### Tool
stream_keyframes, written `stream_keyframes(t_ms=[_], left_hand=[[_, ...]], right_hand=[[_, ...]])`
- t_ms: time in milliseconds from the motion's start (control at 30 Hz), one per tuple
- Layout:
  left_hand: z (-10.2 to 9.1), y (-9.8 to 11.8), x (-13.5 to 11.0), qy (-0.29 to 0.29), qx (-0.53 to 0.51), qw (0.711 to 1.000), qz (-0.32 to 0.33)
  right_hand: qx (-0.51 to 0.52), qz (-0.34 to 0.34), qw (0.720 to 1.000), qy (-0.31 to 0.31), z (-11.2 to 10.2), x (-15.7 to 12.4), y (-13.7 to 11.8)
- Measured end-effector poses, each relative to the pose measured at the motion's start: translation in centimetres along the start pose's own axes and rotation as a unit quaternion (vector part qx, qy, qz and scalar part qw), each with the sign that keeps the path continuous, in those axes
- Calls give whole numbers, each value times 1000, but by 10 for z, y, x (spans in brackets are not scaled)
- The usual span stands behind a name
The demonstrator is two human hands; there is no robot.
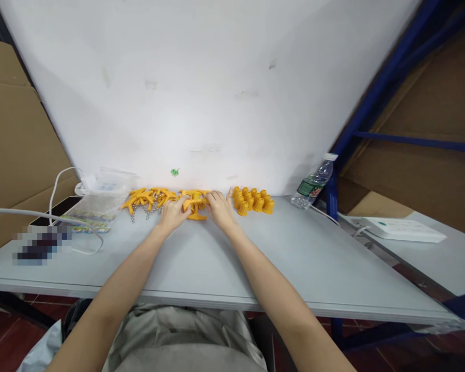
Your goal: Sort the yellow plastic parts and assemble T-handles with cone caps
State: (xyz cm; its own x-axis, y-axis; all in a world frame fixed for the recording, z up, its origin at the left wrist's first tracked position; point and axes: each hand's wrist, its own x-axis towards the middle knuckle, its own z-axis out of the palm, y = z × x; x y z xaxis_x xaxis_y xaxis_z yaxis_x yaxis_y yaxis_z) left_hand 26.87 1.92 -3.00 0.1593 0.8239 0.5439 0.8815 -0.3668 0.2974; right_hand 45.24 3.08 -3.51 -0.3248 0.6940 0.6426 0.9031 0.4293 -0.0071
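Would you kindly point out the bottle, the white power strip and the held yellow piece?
Bottle (310, 189), head view: on its green label.
White power strip (403, 228), head view: on its top face.
Held yellow piece (196, 203), head view: on its middle.

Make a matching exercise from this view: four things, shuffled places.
Things
1. branched yellow pieces
2. yellow cup-shaped pieces
3. plastic bottle
4. green mark

Places
A. on the white panel
B. grouped to the right of the right hand
C. nearest of the four to the blue post
D. clustered to the left of the left hand

Pairs: 1-D, 2-B, 3-C, 4-A
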Motion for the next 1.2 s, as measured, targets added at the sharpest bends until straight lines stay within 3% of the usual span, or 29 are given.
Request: stream_keyframes(t_ms=[133, 267, 433, 567, 733, 933, 1100, 1200], left_hand=[[0, 2, 0, -15, 7, 1000, -24], [1, -4, 2, -17, 13, 997, -79], [4, -24, 7, 3, -14, 988, -154], [7, -37, 10, 50, -85, 976, -196], [13, -45, 11, 107, -225, 944, -217], [20, -51, 15, 142, -407, 865, -258], [15, -47, 20, 173, -492, 798, -301], [9, -42, 21, 178, -513, 777, -319]], right_hand=[[-15, -3, 1000, 25, 3, 0, 0], [-10, 41, 997, 61, 6, 0, 10], [55, 122, 973, 185, 8, -1, 39], [141, 223, 911, 318, 13, -5, 65], [252, 363, 787, 431, 30, -17, 93], [309, 457, 710, 437, 41, -29, 109], [315, 519, 702, 372, 41, -28, 106], [299, 545, 705, 343, 41, -28, 105]])
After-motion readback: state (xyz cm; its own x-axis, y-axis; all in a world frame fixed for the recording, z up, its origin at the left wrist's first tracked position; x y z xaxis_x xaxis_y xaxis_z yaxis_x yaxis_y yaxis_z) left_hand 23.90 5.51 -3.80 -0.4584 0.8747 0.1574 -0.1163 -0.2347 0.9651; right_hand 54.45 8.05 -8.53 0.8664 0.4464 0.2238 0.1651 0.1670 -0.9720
